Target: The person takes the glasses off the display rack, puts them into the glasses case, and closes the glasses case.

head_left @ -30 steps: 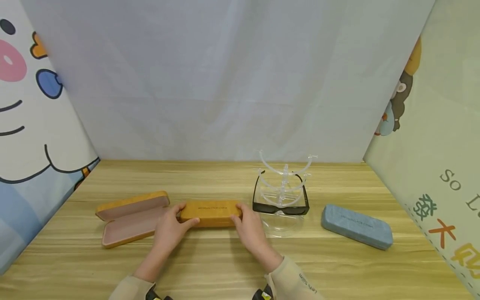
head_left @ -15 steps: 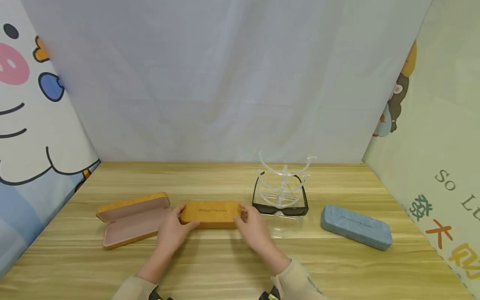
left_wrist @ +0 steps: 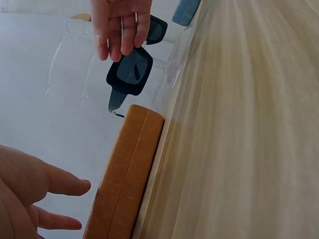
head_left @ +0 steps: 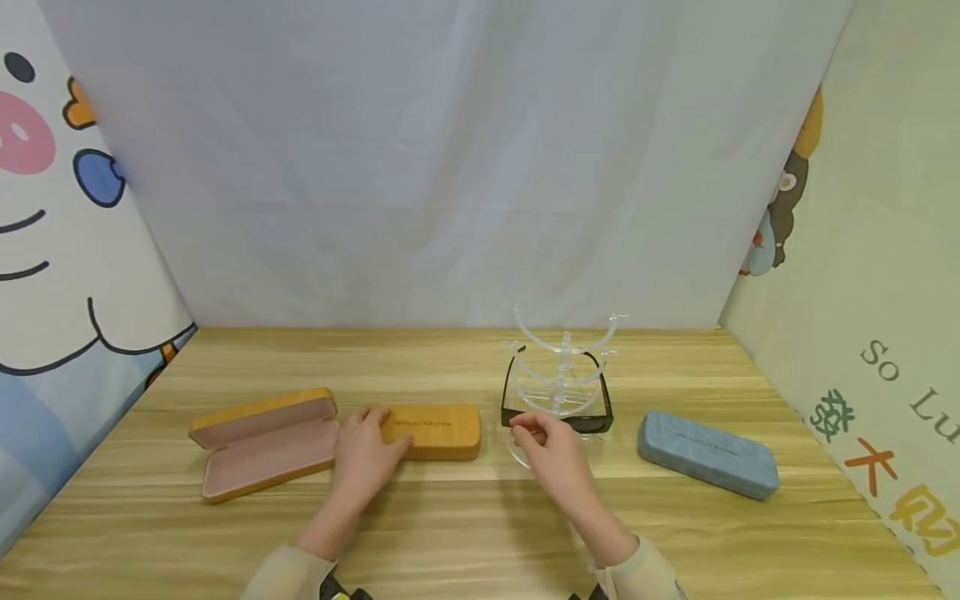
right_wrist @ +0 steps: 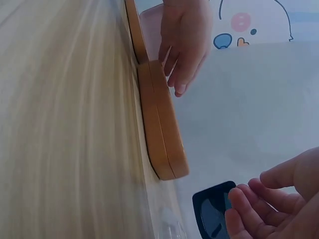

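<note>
A closed orange glasses case lies flat mid-table. My left hand is over its left end, thumb and fingers spread; in the left wrist view a gap shows between these fingers and the case. To the right, my right hand hovers before the clear display stand, fingers loosely bent and holding nothing. Black sunglasses sit low on that stand, partly hidden by the right hand in the head view. Whether the right fingertips touch them, I cannot tell.
An orange case with pink lining stands open just left of the left hand. A closed blue glasses case lies at the right. White cloth backs the wooden table, with printed cloths at both sides.
Both hands held the closed orange case by its ends; now both have let go. The right hand has moved right to the stand, while the left has shifted slightly. The case stays in place.
</note>
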Action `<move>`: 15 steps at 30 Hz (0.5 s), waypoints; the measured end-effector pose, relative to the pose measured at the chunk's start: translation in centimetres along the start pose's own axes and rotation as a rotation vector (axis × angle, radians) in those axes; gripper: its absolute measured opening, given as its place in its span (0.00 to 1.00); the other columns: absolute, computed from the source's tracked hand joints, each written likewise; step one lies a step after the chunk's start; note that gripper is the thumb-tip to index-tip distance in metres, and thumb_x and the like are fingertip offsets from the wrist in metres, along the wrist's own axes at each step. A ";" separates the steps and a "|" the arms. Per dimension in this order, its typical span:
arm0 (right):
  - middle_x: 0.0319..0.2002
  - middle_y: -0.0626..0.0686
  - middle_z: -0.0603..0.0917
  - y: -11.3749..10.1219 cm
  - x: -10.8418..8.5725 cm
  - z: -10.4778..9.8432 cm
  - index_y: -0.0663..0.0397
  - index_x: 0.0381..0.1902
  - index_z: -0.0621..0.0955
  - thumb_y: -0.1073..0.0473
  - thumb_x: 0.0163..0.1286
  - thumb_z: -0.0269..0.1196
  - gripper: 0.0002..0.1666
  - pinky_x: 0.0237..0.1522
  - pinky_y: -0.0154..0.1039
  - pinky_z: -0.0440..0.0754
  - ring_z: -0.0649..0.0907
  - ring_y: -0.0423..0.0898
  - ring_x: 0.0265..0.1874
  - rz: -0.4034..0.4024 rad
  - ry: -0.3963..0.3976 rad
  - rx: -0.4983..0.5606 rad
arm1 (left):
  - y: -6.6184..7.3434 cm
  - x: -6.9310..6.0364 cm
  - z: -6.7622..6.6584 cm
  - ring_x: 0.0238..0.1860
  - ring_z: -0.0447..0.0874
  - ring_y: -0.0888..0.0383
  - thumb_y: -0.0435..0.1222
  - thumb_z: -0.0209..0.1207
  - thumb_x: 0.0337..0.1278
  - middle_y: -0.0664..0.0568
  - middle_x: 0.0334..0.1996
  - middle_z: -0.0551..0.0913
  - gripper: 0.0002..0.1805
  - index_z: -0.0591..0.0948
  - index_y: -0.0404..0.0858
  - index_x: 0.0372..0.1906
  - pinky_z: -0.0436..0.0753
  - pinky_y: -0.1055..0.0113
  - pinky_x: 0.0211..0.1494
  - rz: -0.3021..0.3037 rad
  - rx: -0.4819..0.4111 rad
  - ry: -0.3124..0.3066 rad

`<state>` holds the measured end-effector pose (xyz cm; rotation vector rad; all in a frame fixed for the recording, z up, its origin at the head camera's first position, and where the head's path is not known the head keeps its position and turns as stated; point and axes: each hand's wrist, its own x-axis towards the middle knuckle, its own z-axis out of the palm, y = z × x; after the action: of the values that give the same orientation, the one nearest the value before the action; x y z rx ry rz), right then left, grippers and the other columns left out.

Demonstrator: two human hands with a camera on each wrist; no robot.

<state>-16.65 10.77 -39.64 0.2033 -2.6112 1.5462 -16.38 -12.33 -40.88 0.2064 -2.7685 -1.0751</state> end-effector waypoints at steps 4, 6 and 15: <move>0.32 0.55 0.84 0.4 -0.2 -1.9 0.58 0.38 0.82 0.60 0.64 0.58 0.09 0.26 0.32 0.75 0.81 0.50 0.31 0.038 0.059 -0.021 | 0.9 0.3 0.8 0.58 0.65 0.35 0.39 0.61 0.49 0.30 0.57 0.68 0.27 0.73 0.29 0.55 0.65 0.43 0.59 0.044 -0.034 0.006; 0.32 0.55 0.83 0.6 -0.2 -2.7 0.57 0.38 0.82 0.60 0.65 0.58 0.09 0.25 0.32 0.74 0.80 0.49 0.30 0.061 0.086 -0.041 | 1.6 0.4 1.3 0.56 0.67 0.37 0.38 0.61 0.49 0.33 0.55 0.71 0.26 0.74 0.30 0.54 0.67 0.44 0.57 0.065 -0.066 0.000; 0.34 0.55 0.83 1.6 0.3 -4.5 0.58 0.40 0.81 0.60 0.65 0.57 0.10 0.24 0.30 0.72 0.76 0.40 0.27 0.076 0.167 -0.094 | 4.9 0.4 3.4 0.57 0.68 0.40 0.36 0.60 0.53 0.37 0.54 0.73 0.22 0.76 0.31 0.53 0.68 0.47 0.59 0.153 -0.199 -0.066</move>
<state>-17.09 15.43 -38.78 -0.0312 -2.5792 1.3919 -17.80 -6.55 -39.98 -0.0665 -2.6576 -1.3265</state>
